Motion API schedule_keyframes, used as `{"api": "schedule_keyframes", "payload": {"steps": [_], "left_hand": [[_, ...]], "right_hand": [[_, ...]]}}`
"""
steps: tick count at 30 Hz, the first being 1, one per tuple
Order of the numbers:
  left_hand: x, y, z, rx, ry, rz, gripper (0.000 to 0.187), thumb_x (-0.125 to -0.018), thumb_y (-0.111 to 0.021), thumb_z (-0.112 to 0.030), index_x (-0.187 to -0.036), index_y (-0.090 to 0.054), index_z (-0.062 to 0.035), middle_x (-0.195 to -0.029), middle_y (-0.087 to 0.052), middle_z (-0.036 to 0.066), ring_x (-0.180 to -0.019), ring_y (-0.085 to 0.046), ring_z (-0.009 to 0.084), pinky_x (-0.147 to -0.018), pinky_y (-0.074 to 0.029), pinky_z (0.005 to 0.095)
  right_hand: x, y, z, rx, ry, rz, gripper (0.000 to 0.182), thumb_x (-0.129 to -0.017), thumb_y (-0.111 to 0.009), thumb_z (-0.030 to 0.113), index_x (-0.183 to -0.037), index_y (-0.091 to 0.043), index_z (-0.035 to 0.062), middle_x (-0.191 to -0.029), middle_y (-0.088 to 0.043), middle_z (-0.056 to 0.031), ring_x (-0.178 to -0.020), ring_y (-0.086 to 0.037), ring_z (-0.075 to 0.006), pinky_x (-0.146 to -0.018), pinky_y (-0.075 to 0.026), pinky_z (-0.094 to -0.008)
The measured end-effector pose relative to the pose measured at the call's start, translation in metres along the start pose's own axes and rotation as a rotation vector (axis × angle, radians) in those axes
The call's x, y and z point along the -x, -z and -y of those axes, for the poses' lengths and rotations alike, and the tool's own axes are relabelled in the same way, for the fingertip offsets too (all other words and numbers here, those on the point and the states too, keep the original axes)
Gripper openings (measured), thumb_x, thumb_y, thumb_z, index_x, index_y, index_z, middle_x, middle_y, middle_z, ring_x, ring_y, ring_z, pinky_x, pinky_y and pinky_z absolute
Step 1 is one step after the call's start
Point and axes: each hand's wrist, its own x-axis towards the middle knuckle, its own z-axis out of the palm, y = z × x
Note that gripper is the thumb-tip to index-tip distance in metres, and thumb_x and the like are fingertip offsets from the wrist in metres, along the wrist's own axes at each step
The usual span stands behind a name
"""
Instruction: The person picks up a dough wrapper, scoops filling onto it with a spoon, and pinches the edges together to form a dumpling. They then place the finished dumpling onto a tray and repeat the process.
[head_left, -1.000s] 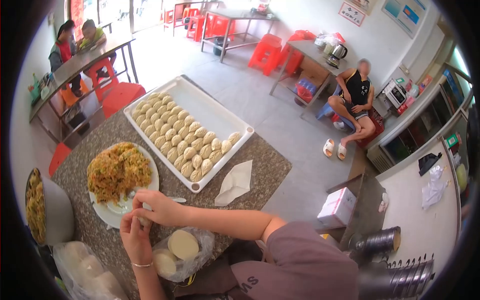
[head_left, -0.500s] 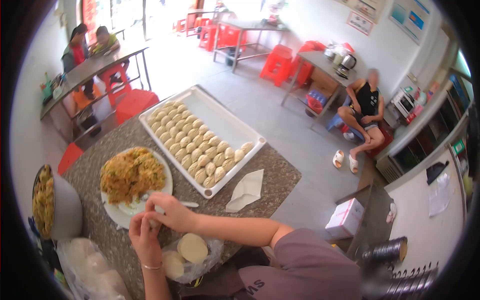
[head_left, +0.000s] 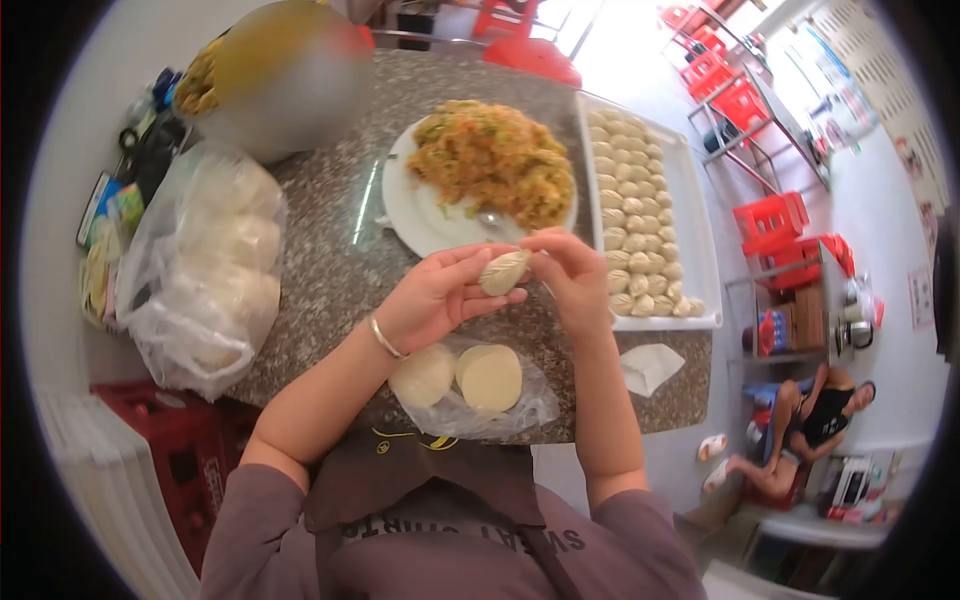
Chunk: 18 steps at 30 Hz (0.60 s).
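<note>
A pleated dumpling (head_left: pixel 503 272) rests in the curled fingers of my left hand (head_left: pixel 440 290), with the thumb along its side. At its right-hand tip, my right hand (head_left: pixel 575 278) pinches the dough with thumb and forefinger. Just beyond my hands stands a white plate (head_left: pixel 400 205) heaped with orange-and-green filling (head_left: pixel 490 160), a spoon (head_left: pixel 488 218) partly in it. Below my hands, round dough wrappers (head_left: pixel 491 379) lie on a clear plastic bag (head_left: pixel 535 400). To the right, a white tray (head_left: pixel 697 220) holds rows of pleated dumplings (head_left: pixel 635 215).
A partly blurred pot (head_left: pixel 285 100) stands at the table's far left, near a plastic bag of pale round stacks (head_left: pixel 215 260). White paper (head_left: pixel 652 368) lies below the tray. Beneath the table's left edge is a red crate (head_left: pixel 175 440). A person (head_left: pixel 825 420) sits beyond, right.
The view has turned and now looks down more squarely on the table. The piece between my fingers, mostly hidden before, now shows as a pleated dumpling lying in my left hand.
</note>
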Motion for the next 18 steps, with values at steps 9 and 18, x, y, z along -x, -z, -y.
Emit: {"api": "schedule_keyframes", "payload": {"steps": [9,18], "left_hand": [[0.002,0.002,0.0,0.014,0.019,0.034,0.045,-0.098,-0.048,-0.024,-0.136,-0.038,-0.0027,-0.114,-0.06,0.012,-0.098,-0.065,0.0218,-0.082,-0.056,0.0284],[0.016,-0.026,0.001,-0.547,0.009,0.027,0.049,-0.091,-0.061,-0.02,-0.133,-0.043,-0.0037,-0.116,-0.059,0.011,-0.099,-0.062,0.0173,-0.085,-0.052,0.0318]], "right_hand": [[0.0,0.002,-0.007,0.1,0.058,-0.018,0.018,-0.079,-0.067,-0.002,-0.097,-0.063,-0.0015,-0.093,-0.059,-0.0064,-0.091,-0.055,-0.015,-0.086,-0.042,-0.0291],[0.023,0.037,0.058,0.608,0.032,0.106,0.036,-0.071,-0.076,0.01,-0.105,-0.064,0.0025,-0.1,-0.064,-0.0092,-0.094,-0.06,-0.0193,-0.083,-0.046,-0.0317]]}}
